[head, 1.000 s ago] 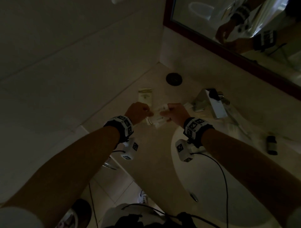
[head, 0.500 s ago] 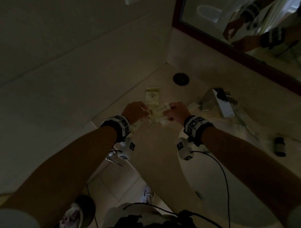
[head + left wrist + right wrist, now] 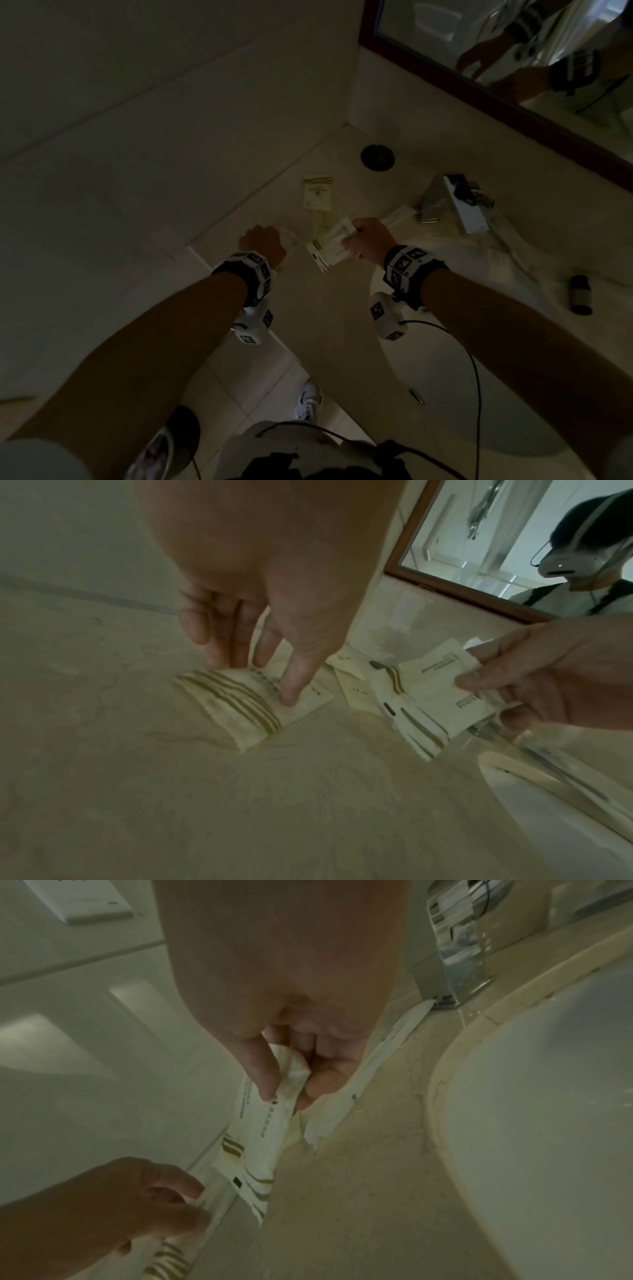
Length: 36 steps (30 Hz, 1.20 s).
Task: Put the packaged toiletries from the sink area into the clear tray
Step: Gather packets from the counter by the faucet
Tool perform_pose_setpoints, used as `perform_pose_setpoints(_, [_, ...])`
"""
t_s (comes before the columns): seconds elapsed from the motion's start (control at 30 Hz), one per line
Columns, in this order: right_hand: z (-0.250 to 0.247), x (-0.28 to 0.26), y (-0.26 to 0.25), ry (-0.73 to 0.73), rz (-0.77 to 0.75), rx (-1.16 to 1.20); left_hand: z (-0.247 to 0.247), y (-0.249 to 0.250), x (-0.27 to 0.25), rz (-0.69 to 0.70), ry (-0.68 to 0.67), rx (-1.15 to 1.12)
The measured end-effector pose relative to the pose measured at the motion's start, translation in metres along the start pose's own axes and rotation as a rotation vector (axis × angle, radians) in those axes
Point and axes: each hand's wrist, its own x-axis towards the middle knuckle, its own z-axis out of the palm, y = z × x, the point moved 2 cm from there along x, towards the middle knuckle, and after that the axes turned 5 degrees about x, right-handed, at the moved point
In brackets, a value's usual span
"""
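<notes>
On the counter (image 3: 329, 308) — left hand (image 3: 260, 593) now apart, pinching its own packet (image 3: 240, 707).

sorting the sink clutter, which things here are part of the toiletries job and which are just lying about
Job:
- packets held in right hand
- striped packet under left hand
- sachet on counter

Lying about:
- faucet
- dark bottle
- round black disc
- mirror

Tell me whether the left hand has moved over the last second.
Yes. The left hand has shifted left and slightly nearer the person, farther from the dark round disc.
</notes>
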Motion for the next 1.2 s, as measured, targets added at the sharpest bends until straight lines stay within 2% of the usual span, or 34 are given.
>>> perform_pose_setpoints(0.17, [-0.003, -0.002, 0.007, 0.0, 0.008, -0.041, -0.001, 0.002, -0.002, -0.025, 0.012, -0.034])
perform_pose_setpoints(0.27, [-0.006, -0.004, 0.009, -0.001, 0.013, -0.039, -0.001, 0.001, 0.0, -0.044, 0.002, -0.145])
perform_pose_setpoints(0.5, [-0.012, -0.009, 0.008, -0.004, 0.05, -0.03, -0.014, 0.015, -0.008, 0.096, 0.146, -0.439])
perform_pose_setpoints(0.6, [-0.018, -0.011, 0.009, 0.007, 0.051, -0.023, -0.019, 0.026, -0.012, 0.172, 0.106, -0.588])
perform_pose_setpoints(0.83, [-0.035, -0.023, 0.025, 0.015, 0.079, 0.05, -0.023, 0.064, -0.021, 0.315, -0.002, -0.719])
perform_pose_setpoints(1.0, [-0.052, -0.04, 0.044, 0.059, 0.105, 0.122, -0.022, 0.098, -0.033, 0.401, -0.092, -0.692])
perform_pose_setpoints(1.2, [-0.079, -0.065, 0.073, 0.145, 0.168, 0.155, -0.017, 0.138, -0.05, 0.491, -0.134, -0.642])
